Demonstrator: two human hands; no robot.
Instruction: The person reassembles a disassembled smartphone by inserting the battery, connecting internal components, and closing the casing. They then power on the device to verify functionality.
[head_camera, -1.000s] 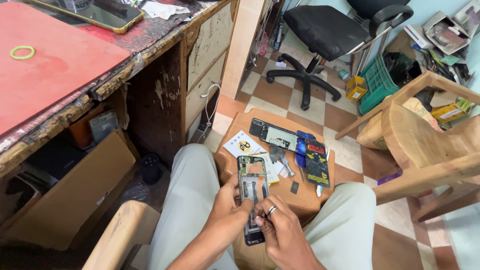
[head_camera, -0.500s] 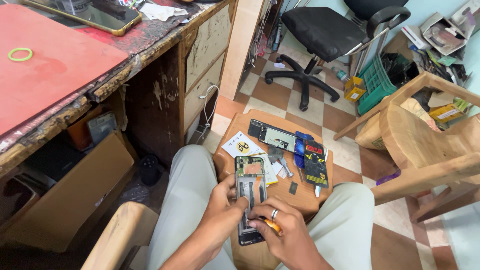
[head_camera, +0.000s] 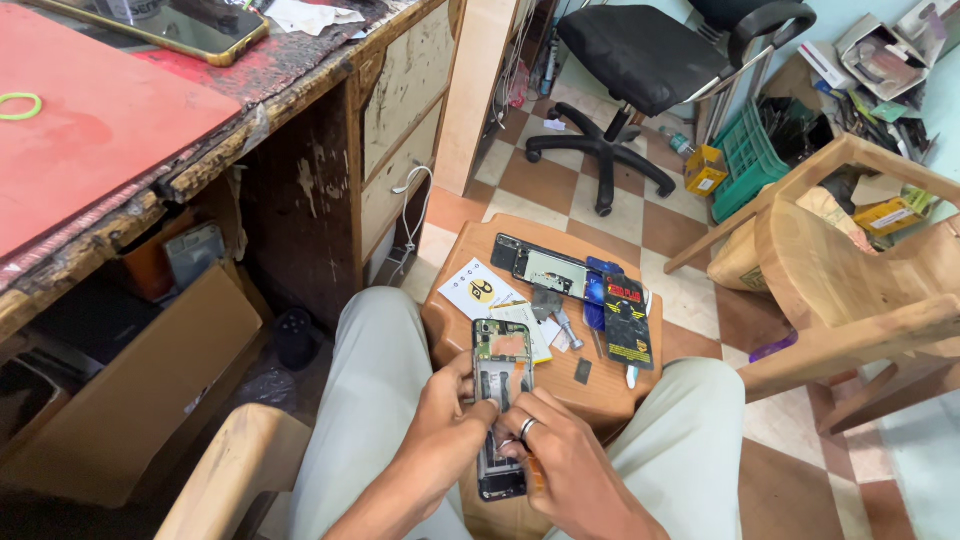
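An opened smartphone (head_camera: 501, 372) with its back removed and circuit boards exposed lies lengthwise between my knees, resting against a small wooden stool (head_camera: 470, 260). My left hand (head_camera: 452, 430) grips the phone's left side near its middle. My right hand (head_camera: 555, 455), a ring on one finger, holds a small orange-handled tool (head_camera: 534, 470) and presses on the phone's lower half; the tool's tip is hidden by my fingers.
On the stool lie another dismantled phone part (head_camera: 540, 266), a dark flat packet (head_camera: 626, 320), a white card (head_camera: 480, 289) and small pieces. A red-topped desk (head_camera: 110, 120) stands at left, an office chair (head_camera: 640, 50) behind, a wooden chair (head_camera: 840, 260) at right.
My hands have shifted slightly on the phone; the right hand has slid down over its lower half and the view has tilted a little lower.
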